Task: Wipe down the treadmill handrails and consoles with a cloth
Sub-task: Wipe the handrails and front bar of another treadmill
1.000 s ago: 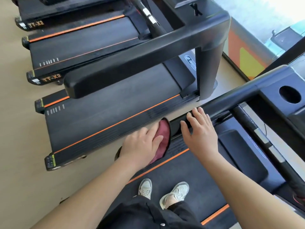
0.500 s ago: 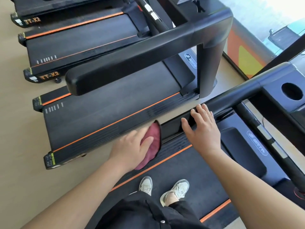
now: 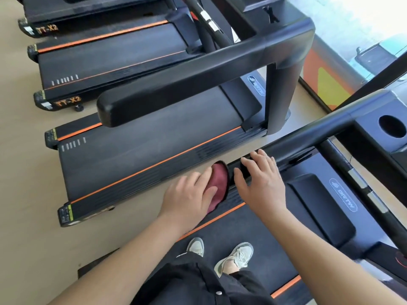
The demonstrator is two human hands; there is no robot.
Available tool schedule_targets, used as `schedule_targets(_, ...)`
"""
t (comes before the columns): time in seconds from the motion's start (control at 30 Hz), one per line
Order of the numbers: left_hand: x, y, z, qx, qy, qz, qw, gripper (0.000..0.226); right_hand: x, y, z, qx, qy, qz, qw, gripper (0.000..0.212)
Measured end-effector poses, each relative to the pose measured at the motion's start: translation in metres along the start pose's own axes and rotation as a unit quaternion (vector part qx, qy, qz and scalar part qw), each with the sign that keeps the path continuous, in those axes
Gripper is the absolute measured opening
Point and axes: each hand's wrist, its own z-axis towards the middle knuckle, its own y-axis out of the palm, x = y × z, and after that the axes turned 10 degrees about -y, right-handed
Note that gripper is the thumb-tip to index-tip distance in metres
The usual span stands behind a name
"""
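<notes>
The person stands on the near treadmill (image 3: 253,230), shoes (image 3: 234,254) on the belt, facing its left handrail (image 3: 308,137). The left hand (image 3: 189,195) lies flat, fingers nearly straight and close together, and presses a dark red cloth (image 3: 219,183) against the rounded near end of that rail. Pushing with the palm and fingers rather than pinching seems meant to cover the whole end face in one pass. A fold of cloth hangs out below the hand. The right hand (image 3: 264,186) rests on top of the same rail just beyond the cloth, fingers spread and draped over it, holding nothing. It probably steadies the person, or the rail, against the left hand's push. The console (image 3: 372,119), with its round cup hole (image 3: 392,126), sits at the far right end of the rail, well apart from the cloth. Judging by where the cloth is, it is not being wiped at this moment.

Orange lettering reads "TT-X2" (image 3: 68,102) on the rear end cap of one treadmill at the far left, and the same "TT-X2" (image 3: 47,29) shows on the machine beyond it. A large black "X" (image 3: 272,16) marks the neighbouring treadmill's upright. A white oval logo (image 3: 343,197) sits on the near motor cover, but its letters run away from the camera and cannot be read with confidence. A matching logo (image 3: 256,85) appears on the next machine.
</notes>
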Motion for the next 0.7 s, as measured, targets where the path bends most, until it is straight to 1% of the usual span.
schedule_targets(0.07,-0.032,0.005,-0.019,-0.013,-0.007,-0.110,0.994,0.060,0.003,0.002,-0.002,-0.001,0.005,0.012,1.000,0.030)
schedule_targets(0.1,-0.048,0.008,-0.025,-0.027,-0.031,-0.167,0.985,0.063,0.005,0.002,-0.002,-0.002,0.007,0.022,1.000,0.030)
schedule_targets(0.13,-0.061,0.012,-0.025,-0.050,-0.056,-0.206,0.976,0.067,0.006,0.002,-0.002,-0.002,0.009,0.030,1.000,0.029)
schedule_targets(0.2,-0.065,0.012,-0.009,-0.097,-0.092,-0.260,0.956,0.073,0.006,0.002,-0.001,0.006,0.009,0.038,0.999,0.029)
schedule_targets(0.27,-0.051,0.002,0.018,-0.153,-0.152,-0.297,0.930,0.062,0.005,0.003,0.000,0.016,0.008,0.050,0.999,0.028)
schedule_targets(0.3,-0.043,-0.005,0.033,-0.191,-0.185,-0.298,0.917,0.056,0.004,0.004,0.000,0.018,0.009,0.054,0.998,0.027)
schedule_targets(0.33,-0.036,-0.012,0.045,-0.226,-0.203,-0.292,0.907,0.052,0.003,0.004,0.000,0.017,0.010,0.056,0.998,0.027)
schedule_targets(0.4,-0.026,-0.020,0.056,-0.256,-0.199,-0.275,0.905,0.054,0.003,0.002,0.000,0.008,0.015,0.056,0.998,0.027)
schedule_targets(0.43,-0.024,-0.020,0.054,-0.247,-0.180,-0.263,0.915,0.057,0.004,0.001,0.000,0.003,0.018,0.057,0.998,0.027)
schedule_targets(0.47,-0.023,-0.016,0.046,-0.209,-0.155,-0.241,0.935,0.058,0.004,0.001,-0.001,-0.002,0.020,0.060,0.998,0.027)
schedule_targets(0.53,-0.021,-0.006,0.013,-0.086,-0.093,-0.187,0.974,0.053,0.006,0.001,-0.002,-0.001,0.018,0.076,0.997,0.026)
schedule_targets(0.57,-0.020,-0.003,-0.003,-0.032,-0.062,-0.161,0.984,0.052,0.007,0.001,-0.002,0.003,0.020,0.084,0.996,0.024)
schedule_targets(0.6,-0.019,-0.002,-0.014,-0.003,-0.041,-0.133,0.990,0.056,0.007,0.000,-0.002,0.004,0.024,0.091,0.996,0.023)
schedule_targets(0.63,-0.020,-0.001,-0.016,0.002,-0.032,-0.103,0.994,0.063,0.006,0.000,-0.002,0.002,0.028,0.096,0.995,0.022)
schedule_targets(0.7,-0.011,-0.005,-0.005,-0.018,-0.031,-0.015,0.999,0.072,0.004,-0.002,-0.002,-0.005,0.031,0.111,0.993,0.022)
